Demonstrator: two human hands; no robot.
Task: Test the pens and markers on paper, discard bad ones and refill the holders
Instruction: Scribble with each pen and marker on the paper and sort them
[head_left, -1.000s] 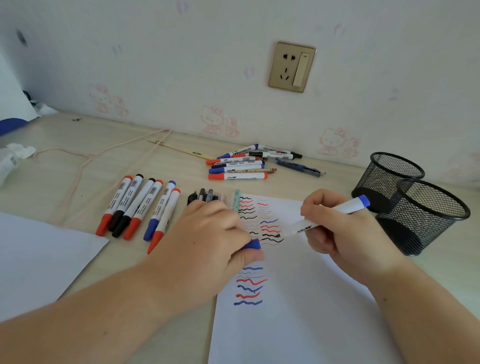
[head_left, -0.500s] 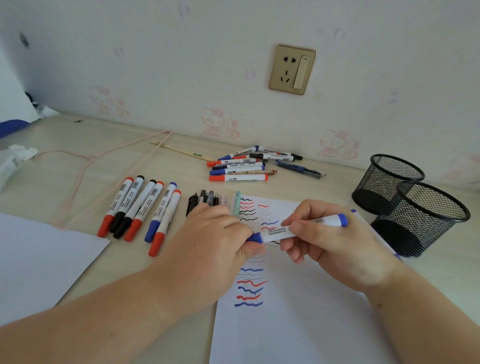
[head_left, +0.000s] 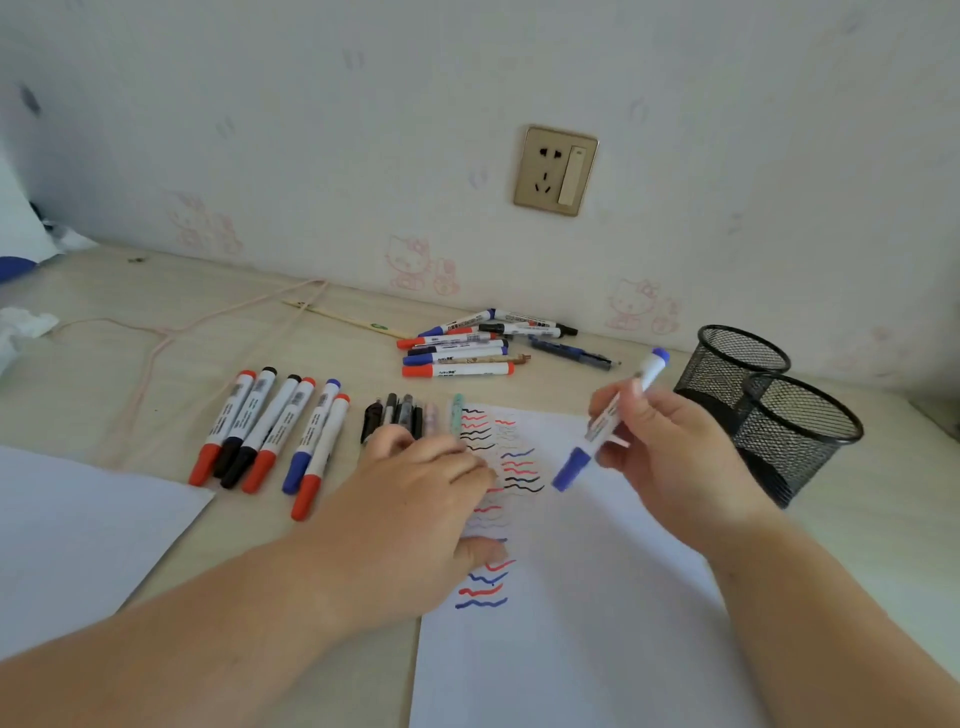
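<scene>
Two bare hands over a white paper sheet with red, blue and black wavy test strokes (head_left: 597, 597) on a pale wooden desk (head_left: 104, 374). Right hand (head_left: 670, 457) grasps a capped white marker with blue cap and blue end plug (head_left: 608, 421) by the barrel, lifted off the sheet; long axis runs diagonal, cap end pointing down-left toward the strokes, plug end up-right toward the wall. Left hand (head_left: 410, 514) lies with relaxed, fairly straight fingers over the sheet's left edge, holding nothing, motion-blurred. Row of six white markers with red, black and blue caps (head_left: 270, 431) lies left of the sheet, caps toward the near edge, barrels side by side. Cluster of dark pens and one light teal pen (head_left: 410, 415) sits just beyond the left hand's fingers at the sheet's far left corner. Loose pile of markers and pens (head_left: 467, 348) lies near the wall, mostly left-right. Two black wire-mesh pen holders (head_left: 769, 410) stand at the right, touching each other, just right of the right hand. Second white sheet (head_left: 67, 530) covers the near-left desk. Bare desk between the row and the far pile; lower half of the test sheet is unmarked. Pink cord (head_left: 171, 332) trails across the far left.
</scene>
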